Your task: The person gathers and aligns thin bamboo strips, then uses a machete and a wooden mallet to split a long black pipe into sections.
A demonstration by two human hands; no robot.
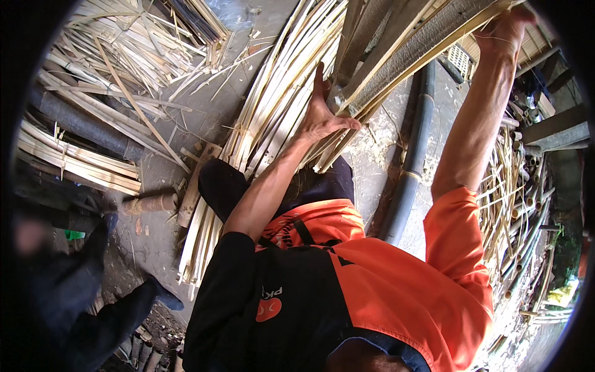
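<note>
Long grey-brown split lengths of bamboo-like wood (427, 56) have dull, rough, speckled faces and pale, raw edges. Beneath them, a bundle of thin cream-coloured wooden strips (266, 118) looks mostly smooth, with a light sheen and fibrous, splintery ends. A dark blue-grey jointed round pole (410, 183) is smooth and softly glossy; its material is unclear. The orange-and-black shirt (396, 273) is soft, creased, matt cloth, and the dark trousers (223, 186) are matt cloth too. The grey floor (158, 232) looks hard and dull, like concrete.
</note>
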